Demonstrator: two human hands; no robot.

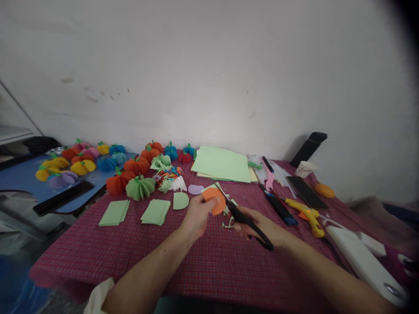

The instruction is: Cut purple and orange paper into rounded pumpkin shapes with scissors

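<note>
My left hand [195, 219] pinches an orange paper piece [218, 208] with a rounded edge, and a light green sheet shows behind it. My right hand [258, 224] grips black-handled scissors [244, 219]. The blades stand apart at the top right of the papers. Thin green paper scraps [229, 223] lie beneath the scissors. To the left of my left hand are a rounded green paper piece [180, 201] and a stack of green rectangles [156, 212]. A lilac paper piece [195, 189] rests just beyond that hand.
Colourful paper pumpkins [136, 165] crowd the table's left and a blue table [19, 176]. Large green sheets [221, 163] lie at the back. On the right are a yellow glue gun [306, 213], a blue-black cutter [279, 207], a paper cup [305, 168] and a white power strip [363, 261].
</note>
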